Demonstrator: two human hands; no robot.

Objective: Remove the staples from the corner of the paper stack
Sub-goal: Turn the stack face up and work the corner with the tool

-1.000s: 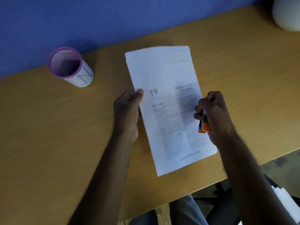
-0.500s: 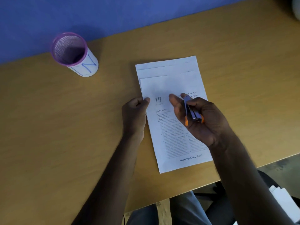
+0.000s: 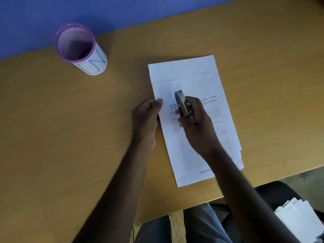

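Observation:
A stack of printed white pages (image 3: pixel 191 74) lies on the wooden desk (image 3: pixel 70 128), its sheets fanned slightly at the top. My left hand (image 3: pixel 146 120) pinches the stack's left edge with the thumb on top. My right hand (image 3: pixel 196 123) hovers over the middle of the top page and grips a small staple remover (image 3: pixel 181 102) with grey metal jaws and an orange body. The jaws point toward the upper left part of the page. No staple is visible to me.
A purple-rimmed mesh pen cup (image 3: pixel 78 48) with a white label stands at the back left by the blue wall (image 3: pixel 122 13). The desk's front edge runs close below the stack. More white papers (image 3: pixel 299 220) lie on a chair at the lower right.
My right hand has carried the staple remover from the page's right edge across to its middle and up toward the top left. The left hand has kept its hold on the left edge.

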